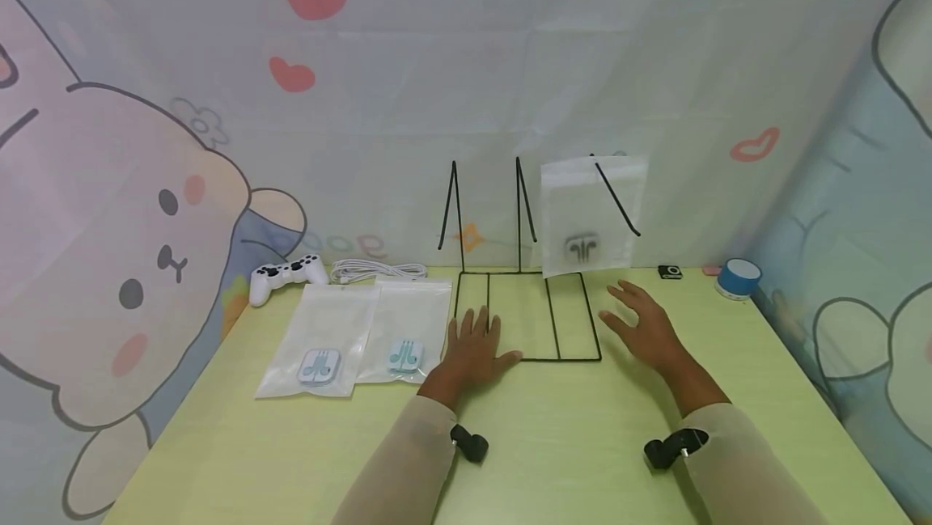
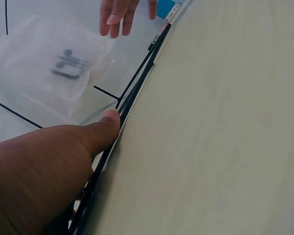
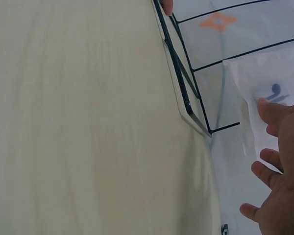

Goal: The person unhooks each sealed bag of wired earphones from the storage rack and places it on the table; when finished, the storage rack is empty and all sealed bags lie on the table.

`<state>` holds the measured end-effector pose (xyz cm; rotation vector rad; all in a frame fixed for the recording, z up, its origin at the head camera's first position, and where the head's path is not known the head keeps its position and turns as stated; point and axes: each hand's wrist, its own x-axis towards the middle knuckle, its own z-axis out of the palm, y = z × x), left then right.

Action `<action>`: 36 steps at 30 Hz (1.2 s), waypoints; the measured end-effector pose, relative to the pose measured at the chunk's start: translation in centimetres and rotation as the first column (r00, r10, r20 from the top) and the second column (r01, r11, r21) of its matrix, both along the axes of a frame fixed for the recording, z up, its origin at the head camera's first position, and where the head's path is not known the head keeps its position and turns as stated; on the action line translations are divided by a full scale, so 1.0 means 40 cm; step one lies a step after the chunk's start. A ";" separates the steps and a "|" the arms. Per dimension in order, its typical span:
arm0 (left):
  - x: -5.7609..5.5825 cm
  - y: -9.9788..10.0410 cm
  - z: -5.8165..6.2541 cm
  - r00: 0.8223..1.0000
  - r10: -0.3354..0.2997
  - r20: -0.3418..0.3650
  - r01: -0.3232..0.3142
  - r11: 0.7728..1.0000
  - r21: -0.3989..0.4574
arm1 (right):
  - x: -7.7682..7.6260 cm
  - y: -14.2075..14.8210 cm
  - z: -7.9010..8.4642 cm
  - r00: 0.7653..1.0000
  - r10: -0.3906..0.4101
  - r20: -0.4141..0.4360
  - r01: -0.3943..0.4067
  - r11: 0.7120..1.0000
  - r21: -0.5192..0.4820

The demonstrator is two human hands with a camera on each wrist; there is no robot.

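Note:
My left hand (image 1: 473, 355) rests with spread, straight fingers at the front left of a black wire display rack (image 1: 552, 319). In the left wrist view its thumb (image 2: 108, 125) lies along the rack's front rail. My right hand (image 1: 644, 331) hovers beside the rack's right end, fingers loosely bent, holding nothing. A clear zip bag (image 1: 571, 209) with dark earphones (image 1: 582, 248) in it hangs from the right hook, tilted slightly. The left and middle hooks carry nothing. Two more zip bags, one outer (image 1: 328, 319) and one inner (image 1: 415, 315), lie left of the rack with boxed white earphones.
A white game controller (image 1: 287, 273) and a coiled white cable (image 1: 374, 269) lie at the back left. At the back right are a small black music player (image 1: 670, 272) and a blue and white round speaker (image 1: 739, 278). A printed cloth backdrop (image 1: 437, 64) stands behind the table.

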<state>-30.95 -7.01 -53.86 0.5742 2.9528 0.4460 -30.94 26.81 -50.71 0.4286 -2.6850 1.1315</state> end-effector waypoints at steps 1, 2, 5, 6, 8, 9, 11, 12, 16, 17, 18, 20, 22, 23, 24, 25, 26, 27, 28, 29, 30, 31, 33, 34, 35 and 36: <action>0.000 0.000 0.000 1.000 0.001 -0.001 -0.001 1.000 -0.003 | -0.004 0.002 0.005 1.000 0.000 -0.006 0.000 1.000 -0.013; 0.000 0.000 0.000 1.000 0.002 -0.001 -0.002 1.000 -0.002 | -0.008 0.003 0.012 1.000 -0.004 -0.011 0.003 1.000 -0.025; 0.001 -0.001 0.000 1.000 0.004 0.003 -0.004 1.000 0.000 | -0.025 0.008 0.034 0.999 -0.029 -0.026 0.027 0.998 -0.050; 0.002 -0.001 0.001 1.000 0.005 0.004 -0.005 1.000 0.003 | -0.032 0.010 0.043 0.999 -0.041 -0.033 0.039 0.998 -0.057; 0.003 -0.002 0.003 1.000 0.006 0.007 -0.006 1.000 0.010 | -0.046 0.012 0.060 0.997 -0.060 -0.045 0.056 0.995 -0.076; 0.003 -0.002 0.004 1.000 0.007 0.008 -0.007 1.000 0.013 | -0.052 0.014 0.068 0.997 -0.067 -0.049 0.063 0.994 -0.087; 0.002 -0.002 0.006 1.000 0.007 0.003 -0.007 1.000 0.017 | -0.065 0.016 0.083 0.995 -0.080 -0.056 0.074 0.992 -0.105; 0.001 -0.002 0.008 1.000 0.007 0.001 -0.007 1.000 0.017 | -0.070 0.017 0.090 0.995 -0.082 -0.056 0.075 0.990 -0.116; 0.002 -0.001 0.013 1.000 0.006 0.003 -0.006 1.000 0.016 | -0.086 0.022 0.113 0.995 -0.084 -0.058 0.075 0.987 -0.144; 0.003 0.000 0.013 1.000 0.007 0.006 -0.007 1.000 0.015 | -0.088 0.022 0.119 0.995 -0.082 -0.056 0.073 0.986 -0.149; 0.004 0.000 0.013 1.000 0.007 0.008 -0.007 1.000 0.014 | -0.091 0.022 0.125 0.995 -0.080 -0.058 0.070 0.985 -0.155; 0.004 0.000 0.011 1.000 0.009 0.013 -0.010 1.000 0.012 | -0.098 0.023 0.139 0.995 -0.076 -0.061 0.065 0.985 -0.163; 0.003 0.000 0.007 1.000 0.013 0.012 -0.013 1.000 0.007 | -0.106 0.024 0.152 0.996 -0.069 -0.054 0.058 0.982 -0.177; 0.002 0.000 0.007 1.000 0.015 0.012 -0.015 1.000 0.005 | -0.109 0.025 0.158 0.997 -0.065 -0.046 0.056 0.982 -0.182; 0.002 0.000 0.006 1.000 0.017 0.013 -0.017 1.000 0.007 | -0.113 0.026 0.162 0.997 -0.062 -0.037 0.054 0.980 -0.190; 0.002 0.000 0.005 1.000 0.018 0.014 -0.018 1.000 0.007 | -0.116 0.027 0.165 0.998 -0.057 -0.022 0.052 0.979 -0.199; 0.003 0.000 0.004 1.000 0.018 0.014 -0.018 1.000 0.012 | -0.118 0.028 0.167 0.999 -0.053 -0.008 0.050 0.977 -0.209; 0.003 0.001 0.004 1.000 0.017 0.016 -0.018 1.000 0.015 | -0.119 0.030 0.169 0.999 -0.052 -0.001 0.051 0.975 -0.216; 0.004 0.001 0.003 1.000 0.017 0.018 -0.017 1.000 0.019 | -0.120 0.031 0.170 0.999 -0.053 0.007 0.053 0.973 -0.223; 0.005 0.002 0.003 1.000 0.016 0.020 -0.016 1.000 0.019 | -0.119 0.031 0.172 0.998 -0.054 0.012 0.055 0.971 -0.231; 0.006 0.002 0.003 1.000 0.014 0.021 -0.015 1.000 0.024 | -0.118 0.030 0.173 0.998 -0.056 0.014 0.058 0.969 -0.240; 0.007 0.002 0.003 1.000 0.013 0.020 -0.014 1.000 0.026 | -0.118 0.030 0.173 0.998 -0.060 0.013 0.061 0.967 -0.247; 0.009 0.002 0.004 1.000 0.013 0.021 -0.013 1.000 0.025 | -0.116 0.029 0.175 0.998 -0.068 0.005 0.067 0.962 -0.265; 0.009 0.001 0.005 1.000 0.013 0.020 -0.014 1.000 0.023 | -0.115 0.027 0.176 0.997 -0.072 0.001 0.069 0.959 -0.273; 0.009 0.000 0.006 1.000 0.014 0.017 -0.014 1.000 0.021 | -0.115 0.024 0.177 0.997 -0.074 -0.004 0.070 0.957 -0.281; 0.009 0.000 0.007 1.000 0.016 0.014 -0.016 1.000 0.021 | -0.116 0.022 0.178 0.997 -0.076 -0.009 0.070 0.956 -0.285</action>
